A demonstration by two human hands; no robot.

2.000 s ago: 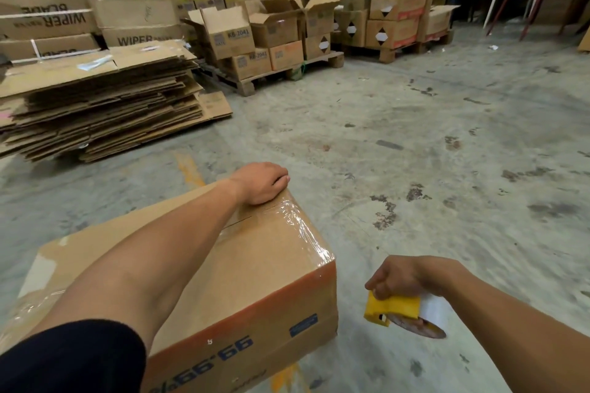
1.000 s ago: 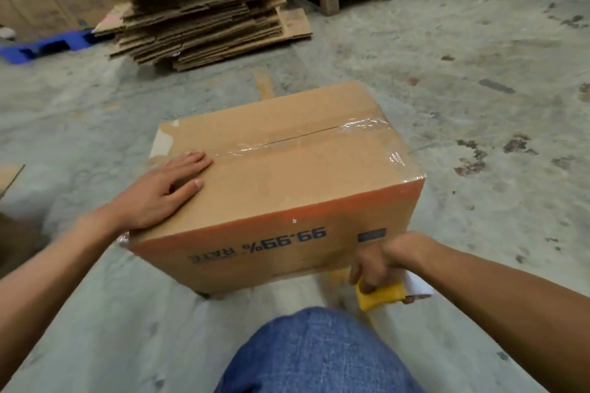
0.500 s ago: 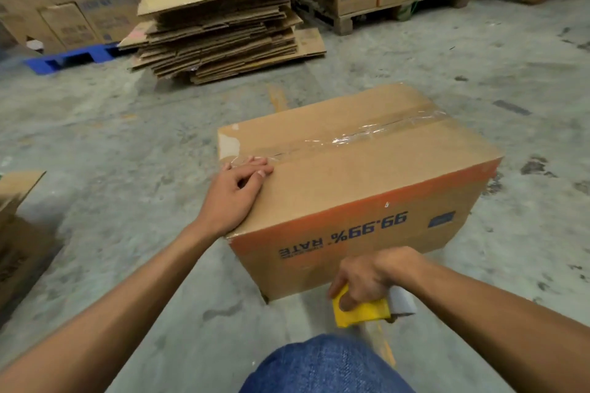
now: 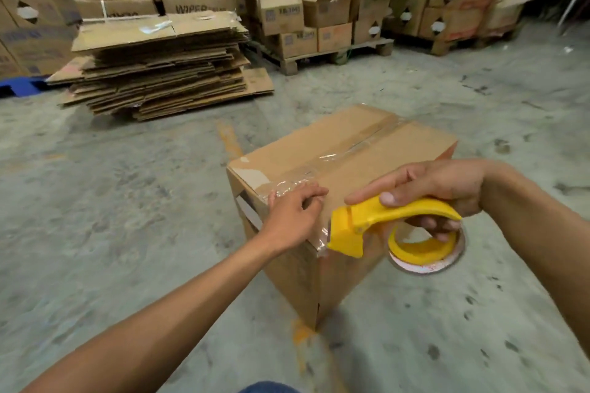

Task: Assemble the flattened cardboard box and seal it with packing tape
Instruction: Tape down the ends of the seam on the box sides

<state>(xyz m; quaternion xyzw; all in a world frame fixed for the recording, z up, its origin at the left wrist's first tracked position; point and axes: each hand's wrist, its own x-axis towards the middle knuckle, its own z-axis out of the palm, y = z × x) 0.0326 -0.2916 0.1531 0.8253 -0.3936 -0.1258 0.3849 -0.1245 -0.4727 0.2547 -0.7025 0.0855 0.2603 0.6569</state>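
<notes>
Assembled cardboard box (image 4: 376, 150) on the concrete floor (image 4: 127, 201), its top seam taped. Left hand (image 4: 292, 217), fingers curled, presses tape at the box's near corner; right hand (image 4: 447, 188) grips the yellow tape dispenser (image 4: 383, 226) — half a second ago below the box's front face, now raised to that corner. Judged: a further strip begins. Beyond the box — flattened cartons (image 4: 159, 73).

There was one sealed box (image 4: 344, 169), one yellow tape gun (image 4: 383, 220), two hands, left (image 4: 292, 217) and right (image 4: 437, 188), one stack of flat cartons (image 4: 156, 73), and two loaded pallets (image 4: 332, 56).
</notes>
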